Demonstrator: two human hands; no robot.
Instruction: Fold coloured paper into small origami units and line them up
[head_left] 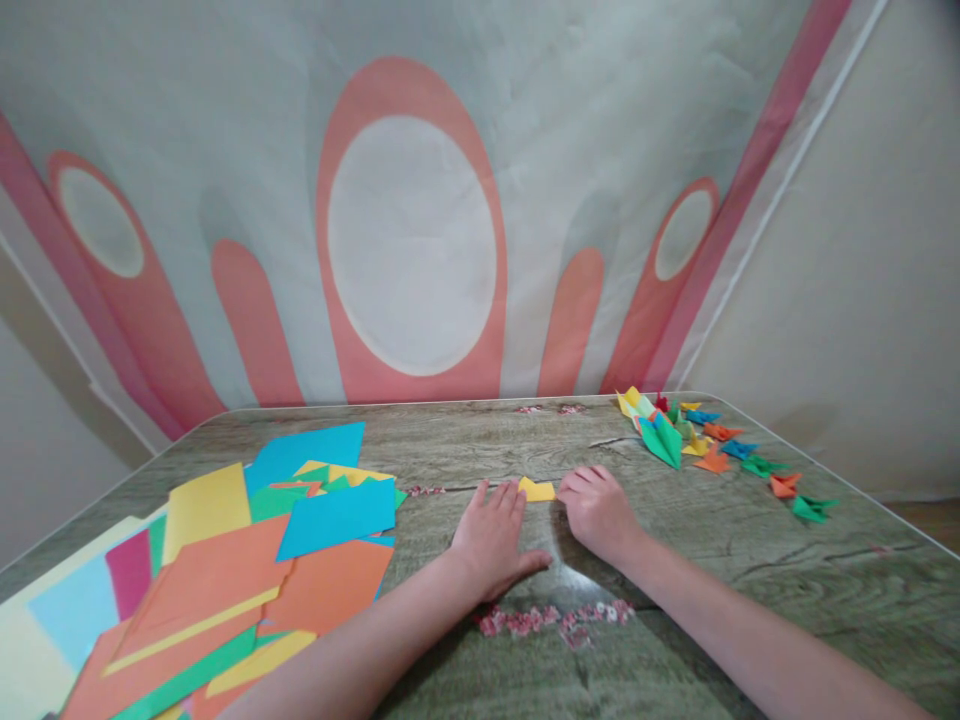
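A small folded piece of yellow paper (536, 490) lies on the wood-patterned table between my two hands. My left hand (491, 540) rests flat, palm down, its fingers stretched out and the thumb apart; its fingertips touch the paper's left end. At the right end is my right hand (604, 515), closed, with curled fingers pinching the paper's edge. The tips of those fingers are partly hidden.
Sheets and strips of coloured paper, among them a blue sheet (337, 518) and an orange sheet (330, 585), are heaped on the left. Small folded paper figures (761, 466) and a green folded paper piece (661, 440) stand at the back right. A patterned backdrop (555, 180) hangs behind the table (480, 440).
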